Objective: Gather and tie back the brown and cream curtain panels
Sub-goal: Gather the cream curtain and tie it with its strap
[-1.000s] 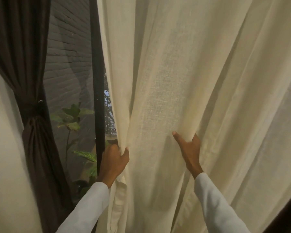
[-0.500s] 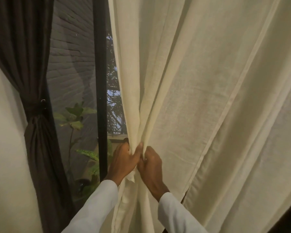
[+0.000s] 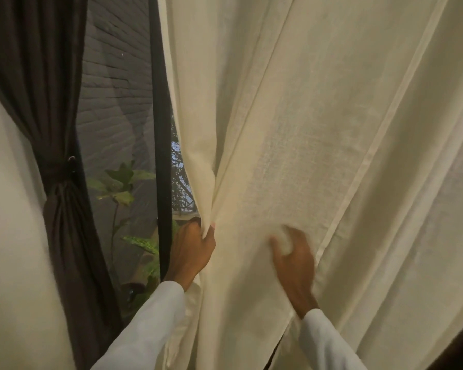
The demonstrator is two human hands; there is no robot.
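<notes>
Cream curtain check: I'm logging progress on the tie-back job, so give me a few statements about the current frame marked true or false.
1. The left hand grips the gathered edge of the cream curtain. True.
2. The right hand holds a tie-back cord. False: it reaches into the cream fabric further right, and no cord shows in it.
3. The brown curtain at the left is already bunched and tied. True.
4. The cream curtain is already tied back. False: it is gathered only by hand, with no tie around it.
5. A leafy plant shows through the window glass. True.
</notes>
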